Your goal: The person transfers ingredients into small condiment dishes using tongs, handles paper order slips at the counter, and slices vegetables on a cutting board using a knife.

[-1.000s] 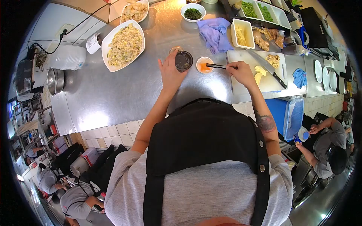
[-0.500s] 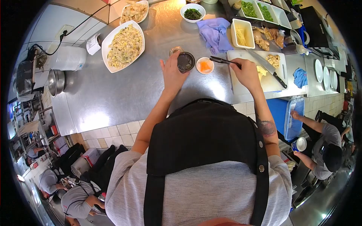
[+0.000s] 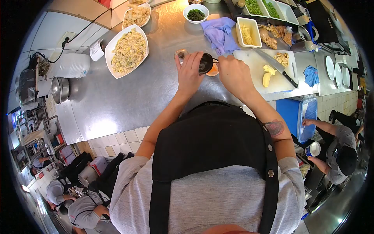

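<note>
My left hand (image 3: 189,72) grips a small dark jar (image 3: 205,63) and tips it toward the right, over a small white dish of orange sauce (image 3: 213,71). My right hand (image 3: 233,74) sits right beside the jar's mouth and holds dark chopsticks (image 3: 215,60), of which only the tip shows. The hand covers most of the dish. A small clear glass (image 3: 180,54) stands just left of my left hand on the steel counter (image 3: 128,93).
A white platter of fried rice (image 3: 128,48) lies at the left. A purple cloth (image 3: 220,31), a bowl of greens (image 3: 196,13) and a tray of shredded food (image 3: 249,33) sit behind. A cutting board (image 3: 272,68) with a knife (image 3: 284,74) is at right. Other people crouch below the counter.
My left hand has lifted and tilted the dark jar over the orange dish. My right hand with the chopsticks has moved left to the jar's mouth.
</note>
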